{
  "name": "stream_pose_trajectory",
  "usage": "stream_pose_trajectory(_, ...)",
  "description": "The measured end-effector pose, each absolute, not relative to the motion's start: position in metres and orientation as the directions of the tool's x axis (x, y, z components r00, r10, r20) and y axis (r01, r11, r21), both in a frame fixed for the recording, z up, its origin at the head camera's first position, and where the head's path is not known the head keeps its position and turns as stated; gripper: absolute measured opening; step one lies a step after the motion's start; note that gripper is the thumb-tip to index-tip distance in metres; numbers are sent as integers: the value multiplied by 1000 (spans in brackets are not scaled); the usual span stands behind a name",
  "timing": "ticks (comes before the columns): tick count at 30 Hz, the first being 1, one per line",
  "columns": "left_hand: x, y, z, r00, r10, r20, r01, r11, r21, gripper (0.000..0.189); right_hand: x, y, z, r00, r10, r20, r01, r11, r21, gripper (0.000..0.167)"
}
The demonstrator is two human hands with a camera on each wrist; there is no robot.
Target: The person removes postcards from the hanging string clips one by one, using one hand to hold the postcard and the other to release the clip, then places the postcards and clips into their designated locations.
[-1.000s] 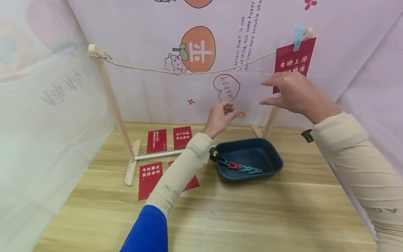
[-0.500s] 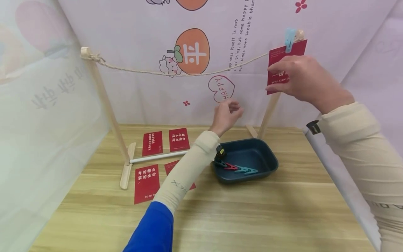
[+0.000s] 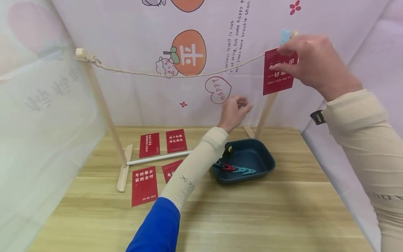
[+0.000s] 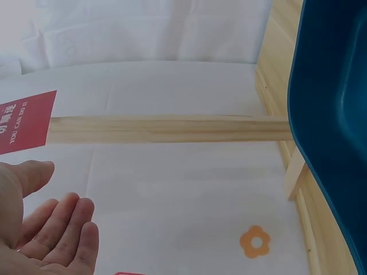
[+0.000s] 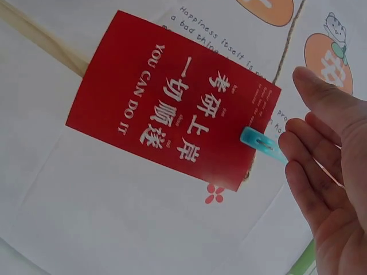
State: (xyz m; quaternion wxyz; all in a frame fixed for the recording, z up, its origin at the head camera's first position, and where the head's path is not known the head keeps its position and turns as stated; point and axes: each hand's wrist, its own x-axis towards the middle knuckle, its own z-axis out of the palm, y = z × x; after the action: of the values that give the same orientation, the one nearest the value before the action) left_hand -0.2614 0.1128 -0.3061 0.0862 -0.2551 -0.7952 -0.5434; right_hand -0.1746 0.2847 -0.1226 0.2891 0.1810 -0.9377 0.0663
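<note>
A red card (image 3: pixel 273 86) with white lettering hangs at the right end of the rope (image 3: pixel 189 76), under a light blue clothespin (image 5: pixel 258 139). My right hand (image 3: pixel 321 64) is raised in front of the card's upper right part, thumb and fingers apart. In the right wrist view its fingertips are close to the clothespin; whether they touch it I cannot tell. My left hand (image 3: pixel 233 111) hovers above the blue bin (image 3: pixel 244 180), below and left of the card, fingers loosely bent with nothing in them. In the left wrist view its palm shows near the card's lower corner.
Several clothespins (image 3: pixel 245 170) lie inside the bin. Red cards (image 3: pixel 144 190) lie on the table at the left, around a white rod (image 3: pixel 157 157). The rope runs between a left wooden post (image 3: pixel 102 105) and a right wooden post (image 3: pixel 265 113), before a printed cloth backdrop.
My right hand has risen from the card's lower part towards the clothespin. My left hand has shifted a little to the right. The whole view has drifted slightly.
</note>
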Motion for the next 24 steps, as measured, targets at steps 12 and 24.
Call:
stream_pose_trajectory(12,-269,127,-280,-843,311,440,536,410,738,33,-179,289,-100,-800,-191,569,-268,962,-55,46)
stream_pose_trajectory(24,-269,142,-272,-871,288,399,483,343,806,35,-189,293,-84,-842,-127,524,-197,977,-80,48)
